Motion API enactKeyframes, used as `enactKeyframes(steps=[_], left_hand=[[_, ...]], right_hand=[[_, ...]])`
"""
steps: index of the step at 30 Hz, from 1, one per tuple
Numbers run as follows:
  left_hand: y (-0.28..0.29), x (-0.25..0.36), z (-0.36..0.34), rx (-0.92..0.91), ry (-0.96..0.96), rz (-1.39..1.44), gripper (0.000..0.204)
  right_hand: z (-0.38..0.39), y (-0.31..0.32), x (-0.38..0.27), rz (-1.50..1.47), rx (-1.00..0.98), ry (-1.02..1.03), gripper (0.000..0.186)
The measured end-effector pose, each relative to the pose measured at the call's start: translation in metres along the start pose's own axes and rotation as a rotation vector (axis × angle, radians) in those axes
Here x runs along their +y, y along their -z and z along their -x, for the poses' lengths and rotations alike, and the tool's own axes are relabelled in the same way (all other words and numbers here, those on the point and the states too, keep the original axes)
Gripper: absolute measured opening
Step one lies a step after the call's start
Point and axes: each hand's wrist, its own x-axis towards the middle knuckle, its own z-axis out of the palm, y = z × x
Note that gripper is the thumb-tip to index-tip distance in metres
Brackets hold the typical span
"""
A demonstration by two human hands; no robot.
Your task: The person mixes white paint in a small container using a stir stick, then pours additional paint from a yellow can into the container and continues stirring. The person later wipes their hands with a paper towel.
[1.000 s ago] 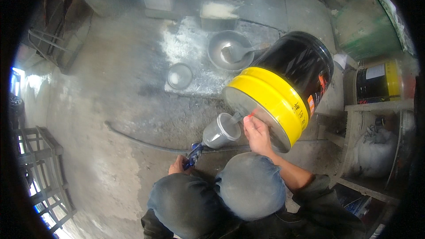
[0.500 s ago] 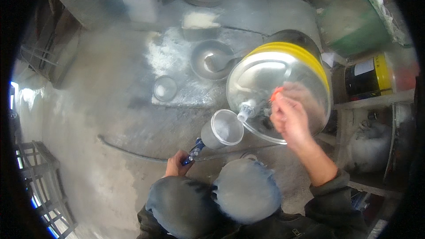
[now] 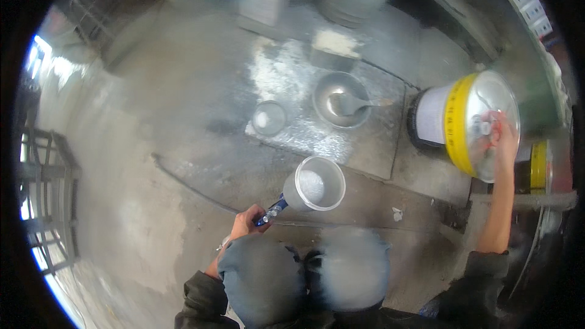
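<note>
My left hand (image 3: pixel 245 223) grips the blue handle of a grey measuring cup (image 3: pixel 314 184), held low over the concrete floor in front of my knees (image 3: pixel 304 271); the cup holds a pale liquid or powder. My right hand (image 3: pixel 502 144) is stretched far to the right and rests on the silvery lid of a large drum (image 3: pixel 466 122) with a yellow band and a black base. The fingers lie over a small cap near the lid's middle. The drum stands nearly upright beside a shelf.
A metal bowl with a spoon (image 3: pixel 341 101) and a small round container (image 3: pixel 269 118) sit on a paint-spattered slab (image 3: pixel 341 143). Another yellow-banded can (image 3: pixel 538 166) stands on the right shelf. A metal frame (image 3: pixel 46 207) stands at left, pails and boxes at the back.
The drum was tilted toward the cup with its spout over it; it has swung back upright to the right, my right hand following on its lid. The cup stays in my left hand.
</note>
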Motion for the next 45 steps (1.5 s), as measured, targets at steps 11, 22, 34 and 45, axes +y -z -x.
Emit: enactKeyframes(steps=[11, 22, 34, 45], left_hand=[[0.043, -0.037, 0.038, 0.213, 0.131, 0.054, 0.025], [0.066, -0.036, 0.074, 0.375, 0.232, 0.110, 0.032], [0.078, -0.049, 0.098, 0.398, 0.358, 0.138, 0.031], [0.065, -0.058, 0.068, 0.424, 0.237, 0.207, 0.030]], right_hand=[[-0.181, 0.048, 0.041, 0.037, -0.121, -0.105, 0.041], [0.147, -0.348, 0.002, 0.440, -0.937, 0.808, 0.103], [0.182, -0.460, 0.020, 0.699, -1.143, 0.670, 0.122], [0.165, -0.463, -0.075, 1.216, -0.978, 1.079, 0.105]])
